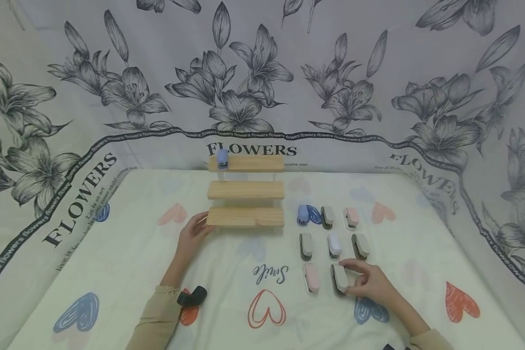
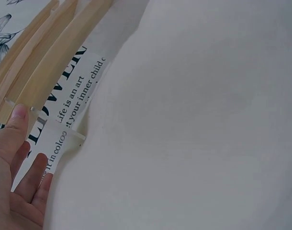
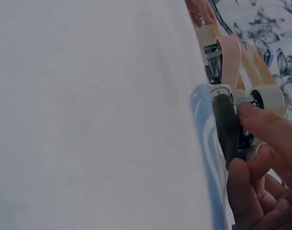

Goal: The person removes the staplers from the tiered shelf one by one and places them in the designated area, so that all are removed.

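Note:
My right hand [image 1: 369,284] pinches a grey mini stapler [image 1: 340,278] by its two ends, at the front of a group of staplers on the cloth. In the right wrist view the stapler's dark base [image 3: 226,127] shows beside the fingers. A pink stapler [image 1: 311,278] lies just to its left. My left hand [image 1: 195,231] touches the left end of the lowest board [image 1: 245,217] of a three-tier wooden stand. The left wrist view shows the thumb [image 2: 17,120] against the board and the other fingers loosely bent below. On the top board [image 1: 258,164] stands a blue stapler [image 1: 222,159].
Behind the held stapler lie more staplers in rows: a blue one [image 1: 303,215], a pale lilac one [image 1: 334,246], a pink one [image 1: 352,218] and several grey ones. A heart-printed cloth [image 1: 227,311] covers the surface. Flower-printed fabric [image 1: 354,48] rises behind the stand.

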Demonstrator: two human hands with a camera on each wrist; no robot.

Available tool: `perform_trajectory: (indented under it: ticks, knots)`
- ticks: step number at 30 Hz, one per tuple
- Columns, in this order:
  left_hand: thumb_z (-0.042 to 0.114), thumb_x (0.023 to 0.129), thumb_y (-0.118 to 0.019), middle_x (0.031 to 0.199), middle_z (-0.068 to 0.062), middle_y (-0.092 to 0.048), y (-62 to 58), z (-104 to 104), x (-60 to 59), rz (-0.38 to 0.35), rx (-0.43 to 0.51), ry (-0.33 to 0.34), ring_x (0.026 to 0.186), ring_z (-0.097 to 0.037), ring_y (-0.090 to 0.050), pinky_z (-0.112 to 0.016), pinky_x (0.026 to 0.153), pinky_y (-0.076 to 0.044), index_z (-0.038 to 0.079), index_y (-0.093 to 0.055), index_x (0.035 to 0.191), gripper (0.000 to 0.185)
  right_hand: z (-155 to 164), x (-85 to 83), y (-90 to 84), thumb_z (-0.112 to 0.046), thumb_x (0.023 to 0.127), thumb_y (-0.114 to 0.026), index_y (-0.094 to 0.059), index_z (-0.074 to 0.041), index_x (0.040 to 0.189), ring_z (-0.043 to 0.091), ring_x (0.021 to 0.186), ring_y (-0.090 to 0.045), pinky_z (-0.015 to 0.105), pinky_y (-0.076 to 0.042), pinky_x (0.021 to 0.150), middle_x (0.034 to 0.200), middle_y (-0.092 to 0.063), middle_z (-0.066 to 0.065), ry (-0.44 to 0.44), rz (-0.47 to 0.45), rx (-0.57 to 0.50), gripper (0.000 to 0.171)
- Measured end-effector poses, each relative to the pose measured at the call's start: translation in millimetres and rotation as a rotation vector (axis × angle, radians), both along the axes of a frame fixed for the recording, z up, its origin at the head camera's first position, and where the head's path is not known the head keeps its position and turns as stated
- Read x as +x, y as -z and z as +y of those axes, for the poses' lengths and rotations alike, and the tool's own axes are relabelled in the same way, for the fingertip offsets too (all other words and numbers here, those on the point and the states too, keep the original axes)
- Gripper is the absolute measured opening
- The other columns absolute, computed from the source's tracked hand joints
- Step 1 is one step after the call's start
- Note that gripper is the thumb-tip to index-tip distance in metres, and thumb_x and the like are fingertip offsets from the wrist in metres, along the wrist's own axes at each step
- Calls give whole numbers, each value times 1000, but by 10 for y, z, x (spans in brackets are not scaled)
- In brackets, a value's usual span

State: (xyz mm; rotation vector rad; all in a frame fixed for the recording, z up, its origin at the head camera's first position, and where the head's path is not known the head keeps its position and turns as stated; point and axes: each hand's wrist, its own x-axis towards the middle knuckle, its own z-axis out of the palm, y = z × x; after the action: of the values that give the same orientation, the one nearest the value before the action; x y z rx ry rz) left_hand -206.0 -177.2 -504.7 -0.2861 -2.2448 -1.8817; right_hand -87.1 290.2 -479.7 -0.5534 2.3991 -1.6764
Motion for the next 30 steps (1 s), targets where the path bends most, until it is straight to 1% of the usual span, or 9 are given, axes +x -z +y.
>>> perform_trajectory:
  ticks: [2,8,12,15,18,21,23,28,30]
  knots:
    - [15,81,-67,127,-14,-47,-9,-2,9,3,-5,-4,114,-30,-45,-25,90,-39,3,-49,123,48,7,-3,27,-2,67,-76,-51,4,117,11,39,-50,30,-44,36,112,-49,34,1,-4,15,56]
    - [14,82,-66,127,-16,-46,0,-25,45,-1,7,15,115,-32,-43,-25,90,-38,2,-48,123,47,-3,17,23,-10,67,-77,-51,-1,118,8,40,-49,29,-44,37,113,-51,32,-10,-11,121,58]
    - [14,83,-65,127,-16,-45,6,-29,84,-15,3,10,115,-33,-43,-26,90,-38,1,-47,124,47,18,28,-78,-15,70,-76,-48,-2,123,9,39,-49,29,-45,38,118,-46,34,-74,-53,185,61]
    - [14,83,-65,128,-16,-45,-8,-26,96,-6,-2,5,115,-32,-43,-28,92,-37,1,-47,124,47,67,12,-201,-15,72,-75,-41,2,130,13,38,-49,30,-45,38,121,-41,36,-129,-90,169,69]
    - [14,82,-66,127,-15,-46,-20,-29,87,10,1,7,115,-32,-43,-28,92,-37,2,-47,123,47,114,-24,-332,-11,76,-71,-33,7,132,20,36,-46,33,-45,37,122,-39,38,-175,-97,97,70]
    - [13,82,-65,127,-15,-46,-19,-36,70,27,-2,16,115,-31,-44,-27,91,-38,2,-48,123,46,123,-88,-436,-3,81,-65,-32,11,131,26,36,-46,34,-44,36,118,-42,38,-196,-56,34,62]
    - [12,82,-65,126,-16,-46,-6,-42,59,31,-9,22,114,-32,-44,-26,90,-39,1,-48,123,46,103,-153,-486,1,83,-61,-34,11,130,24,36,-47,35,-44,36,116,-44,37,-188,-16,14,55]
    - [11,83,-64,126,-17,-46,22,-34,34,34,-4,33,114,-34,-44,-24,86,-41,0,-47,124,45,-43,-395,-599,0,85,-59,-41,6,128,18,39,-49,35,-43,38,117,-48,31,-134,65,18,47]
    - [12,83,-65,126,-18,-46,25,-24,27,32,7,31,114,-34,-44,-23,85,-42,0,-47,123,45,-145,-504,-656,-1,86,-58,-43,5,127,18,40,-50,35,-44,39,119,-48,29,-116,89,30,44]
